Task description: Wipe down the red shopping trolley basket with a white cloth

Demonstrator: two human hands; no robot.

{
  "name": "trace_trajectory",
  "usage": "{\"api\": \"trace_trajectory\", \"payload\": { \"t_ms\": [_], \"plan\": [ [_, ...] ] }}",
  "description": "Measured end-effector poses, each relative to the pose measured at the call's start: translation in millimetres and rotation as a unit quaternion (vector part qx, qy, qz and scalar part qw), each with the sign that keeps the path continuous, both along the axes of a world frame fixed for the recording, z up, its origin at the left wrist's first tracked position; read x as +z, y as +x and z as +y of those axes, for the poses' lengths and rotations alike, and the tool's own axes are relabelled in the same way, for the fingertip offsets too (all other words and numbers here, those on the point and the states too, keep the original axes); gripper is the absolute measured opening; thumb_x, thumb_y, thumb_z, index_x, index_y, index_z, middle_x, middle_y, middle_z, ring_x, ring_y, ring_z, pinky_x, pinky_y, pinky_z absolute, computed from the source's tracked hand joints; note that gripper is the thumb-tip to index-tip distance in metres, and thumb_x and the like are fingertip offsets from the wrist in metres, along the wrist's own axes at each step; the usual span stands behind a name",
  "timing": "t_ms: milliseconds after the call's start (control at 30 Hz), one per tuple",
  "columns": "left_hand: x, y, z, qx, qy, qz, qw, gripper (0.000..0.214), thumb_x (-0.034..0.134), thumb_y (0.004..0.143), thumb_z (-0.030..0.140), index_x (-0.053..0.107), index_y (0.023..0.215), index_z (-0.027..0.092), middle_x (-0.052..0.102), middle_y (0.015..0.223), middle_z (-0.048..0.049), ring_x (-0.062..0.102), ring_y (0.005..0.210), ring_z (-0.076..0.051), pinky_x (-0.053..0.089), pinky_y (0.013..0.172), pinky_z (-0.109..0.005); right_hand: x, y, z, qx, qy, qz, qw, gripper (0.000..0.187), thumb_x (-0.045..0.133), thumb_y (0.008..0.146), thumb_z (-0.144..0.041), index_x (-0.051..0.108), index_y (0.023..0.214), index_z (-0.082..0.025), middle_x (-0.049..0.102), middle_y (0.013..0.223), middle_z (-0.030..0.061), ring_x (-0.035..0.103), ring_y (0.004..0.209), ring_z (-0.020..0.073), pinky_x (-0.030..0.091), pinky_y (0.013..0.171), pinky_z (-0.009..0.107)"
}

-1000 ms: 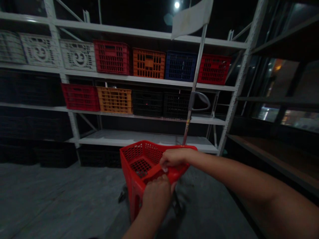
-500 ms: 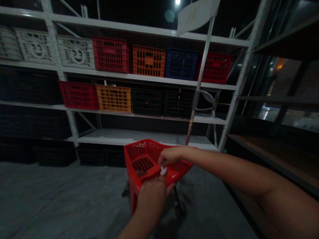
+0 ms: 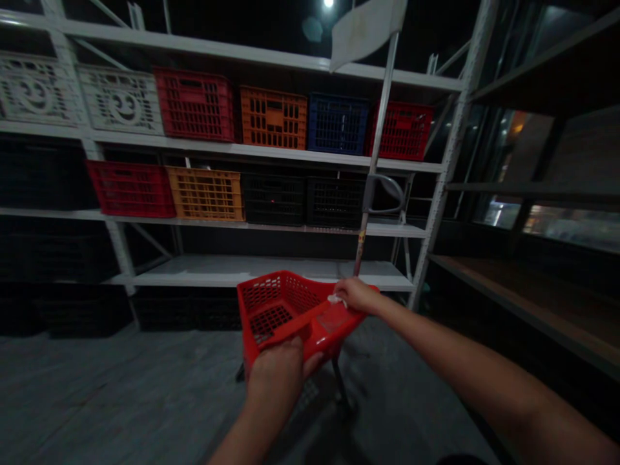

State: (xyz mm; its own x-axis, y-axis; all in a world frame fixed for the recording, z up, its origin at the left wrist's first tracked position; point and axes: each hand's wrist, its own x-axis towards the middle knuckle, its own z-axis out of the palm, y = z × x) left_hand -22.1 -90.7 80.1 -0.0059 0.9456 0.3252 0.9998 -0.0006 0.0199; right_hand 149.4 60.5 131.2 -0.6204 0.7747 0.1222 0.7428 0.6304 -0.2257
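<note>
Right hand point(image 3: 356, 295) slid along red plastic basket point(image 3: 285, 303), pinching tissue point(image 3: 336, 299), left hand point(image 3: 274, 374) clasping rim point(image 3: 314, 323)

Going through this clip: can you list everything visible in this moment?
red plastic basket: one, red, low in front of the person
white cloth: one, white, at the basket's far rim
metal pole with sign: one, grey with white sign, behind the basket
shelving rack: one, white, across the back
top-shelf crates: six; two white, two red, one orange, one blue
middle-shelf crates: four; one red, one orange, two black
lower crates: several, black, stacked low at left and under the rack
wooden shelf: one, brown, at right
floor: one, grey, underfoot
ceiling light: one, white, top
left hand: one, gripping the basket's near edge
right hand: one, holding the cloth on the rim
</note>
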Motion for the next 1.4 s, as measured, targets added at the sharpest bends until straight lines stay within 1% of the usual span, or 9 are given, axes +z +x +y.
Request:
{"api": "trace_trajectory", "payload": {
  "t_ms": [133,300,433,567,800,1033,1100,1233,1400],
  "plan": [
    [3.9,-3,2,-0.014,-0.009,0.017,1.000,0.044,0.033,0.082,0.050,0.058,0.096,0.017,0.067,0.076,-0.0105,0.063,0.069,-0.025,0.046,0.059,-0.034,-42.5,-23,-60,0.002,0.146,0.219,0.965,0.019,0.045,0.082,-0.013,0.063,0.084,-0.016,0.063,0.080,0.0048,0.054,0.078,0.0154,0.039,0.073,0.025],
    [8.0,-2,4,-0.025,-0.022,0.028,0.999,0.045,0.029,0.083,0.050,0.058,0.093,0.017,0.067,0.078,-0.0104,0.064,0.073,-0.025,0.047,0.060,-0.033,-77.0,-32,-103,0.043,0.182,0.385,0.904,0.024,0.045,0.080,-0.008,0.061,0.093,-0.019,0.061,0.088,0.0038,0.053,0.085,0.0153,0.041,0.079,0.027],
    [10.3,0,7,-0.007,-0.040,0.043,0.998,0.049,0.027,0.083,0.053,0.056,0.100,0.018,0.068,0.079,-0.0118,0.064,0.072,-0.026,0.047,0.058,-0.034,-92.7,-6,-85,-0.072,0.216,0.473,0.851,0.030,0.042,0.077,-0.007,0.060,0.099,-0.017,0.051,0.094,0.0063,0.051,0.089,0.0156,0.041,0.082,0.027],
    [9.2,4,10,-0.009,-0.036,0.053,0.998,0.053,0.021,0.083,0.054,0.057,0.098,0.018,0.068,0.080,-0.0125,0.064,0.072,-0.026,0.046,0.059,-0.035,-109.2,2,-65,-0.199,0.209,0.580,0.762,0.024,0.042,0.077,-0.013,0.056,0.096,-0.016,0.050,0.092,0.0061,0.050,0.088,0.0168,0.041,0.081,0.030],
    [4.8,10,19,-0.024,0.003,0.065,0.998,0.056,0.016,0.084,0.050,0.056,0.100,0.014,0.066,0.080,-0.0126,0.063,0.072,-0.025,0.044,0.058,-0.033,-141.9,-74,-97,-0.161,0.091,0.705,0.685,0.017,0.044,0.078,-0.022,0.050,0.094,-0.019,0.050,0.087,0.0030,0.052,0.079,0.0141,0.044,0.073,0.027],
    [5.2,2,19,-0.037,0.017,0.076,0.996,0.056,0.013,0.085,0.050,0.056,0.096,0.016,0.066,0.081,-0.0112,0.063,0.072,-0.024,0.044,0.059,-0.032,-129.6,-45,-49,-0.276,0.077,0.793,0.537,0.028,0.045,0.077,-0.032,0.047,0.098,-0.014,0.056,0.090,0.0072,0.055,0.078,0.0152,0.043,0.071,0.028],
    [5.5,1,19,-0.029,0.013,0.072,0.997,0.057,0.013,0.084,0.051,0.057,0.095,0.016,0.066,0.081,-0.0112,0.063,0.073,-0.024,0.044,0.059,-0.032,-131.4,-49,-52,-0.267,0.060,0.787,0.553,0.029,0.044,0.077,-0.032,0.047,0.100,-0.014,0.056,0.090,0.0069,0.055,0.074,0.0141,0.044,0.068,0.026],
    [6.1,-2,21,-0.016,-0.002,0.060,0.998,0.058,0.014,0.083,0.053,0.057,0.094,0.016,0.065,0.084,-0.0108,0.062,0.075,-0.023,0.043,0.063,-0.031,-137.3,-62,-74,-0.201,0.057,0.730,0.650,0.024,0.043,0.077,-0.025,0.049,0.098,-0.016,0.056,0.093,0.0067,0.055,0.079,0.0140,0.044,0.071,0.025],
    [6.2,-10,19,-0.021,-0.014,0.061,0.998,0.059,0.016,0.082,0.057,0.057,0.095,0.017,0.066,0.086,-0.0108,0.061,0.077,-0.023,0.042,0.064,-0.032,-114.2,-14,-50,-0.247,0.178,0.645,0.701,0.021,0.043,0.077,-0.024,0.058,0.087,-0.013,0.054,0.093,0.0100,0.053,0.088,0.0173,0.042,0.081,0.029]
  ]
}}
